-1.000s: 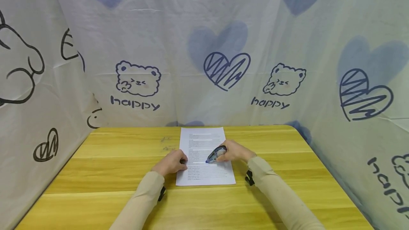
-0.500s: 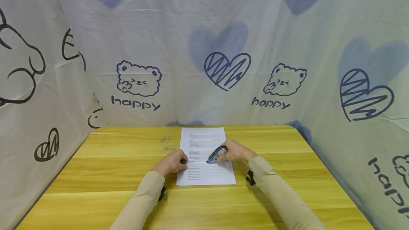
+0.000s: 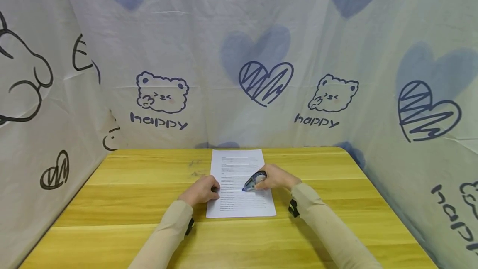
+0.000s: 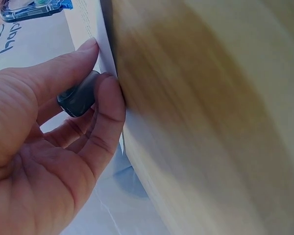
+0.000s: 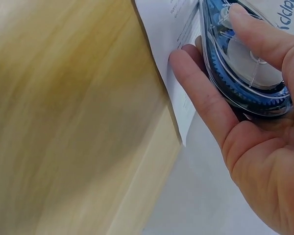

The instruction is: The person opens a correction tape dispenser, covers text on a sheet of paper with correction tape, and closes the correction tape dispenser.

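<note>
A white printed sheet of paper [image 3: 242,212] lies on the table, its text in several blocks. My right hand [image 3: 277,177] holds a clear and blue correction tape [image 3: 255,181], tip down on the lines right of the sheet's middle. In the right wrist view, the thumb presses the side of the correction tape [image 5: 250,63], whose wheels show through the case. My left hand [image 3: 201,190] rests at the sheet's left edge. Between its thumb and fingers it pinches a small dark cap [image 4: 79,98], partly covered by the fingers.
The wooden table [image 3: 130,211] reaches to a pale cloth [image 3: 209,111] printed with hearts and bears, which hangs behind it and on both sides. Faint dark marks [image 3: 195,162] show on the tabletop left of the sheet.
The correction tape's tip and my right hand have shifted very slightly to the right over the sheet. My left hand stays at the paper's left edge.
</note>
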Motion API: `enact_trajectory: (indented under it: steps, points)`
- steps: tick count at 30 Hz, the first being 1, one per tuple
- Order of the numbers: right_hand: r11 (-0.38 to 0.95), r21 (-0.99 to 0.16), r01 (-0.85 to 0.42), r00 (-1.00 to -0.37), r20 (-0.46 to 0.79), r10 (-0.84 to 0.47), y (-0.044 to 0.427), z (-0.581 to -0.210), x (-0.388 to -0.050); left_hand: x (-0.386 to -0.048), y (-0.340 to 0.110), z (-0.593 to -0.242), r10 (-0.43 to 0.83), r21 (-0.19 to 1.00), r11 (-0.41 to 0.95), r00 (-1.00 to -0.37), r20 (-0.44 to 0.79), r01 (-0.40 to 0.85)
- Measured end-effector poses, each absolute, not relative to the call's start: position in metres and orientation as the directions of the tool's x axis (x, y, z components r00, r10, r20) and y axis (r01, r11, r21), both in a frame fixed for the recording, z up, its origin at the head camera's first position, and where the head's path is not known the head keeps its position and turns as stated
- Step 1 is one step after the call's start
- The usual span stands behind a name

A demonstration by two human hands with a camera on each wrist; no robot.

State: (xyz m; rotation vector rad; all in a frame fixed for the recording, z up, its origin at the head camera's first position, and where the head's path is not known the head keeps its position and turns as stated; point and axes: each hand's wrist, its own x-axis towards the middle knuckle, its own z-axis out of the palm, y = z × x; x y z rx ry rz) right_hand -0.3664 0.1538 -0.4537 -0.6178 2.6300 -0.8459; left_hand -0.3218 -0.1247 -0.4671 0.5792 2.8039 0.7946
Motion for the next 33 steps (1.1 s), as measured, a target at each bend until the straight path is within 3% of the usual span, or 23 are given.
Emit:
enact_trajectory:
  steps: [33]
  points:
    - [0.734, -0.611, -0.298, -0.865, -0.152, -0.478, 0.1594, -0.4521, -0.3660, -0.3217, -0.1241, -0.4653, 0.399, 0.539, 0.788, -0.913, -0.080, 0.297]
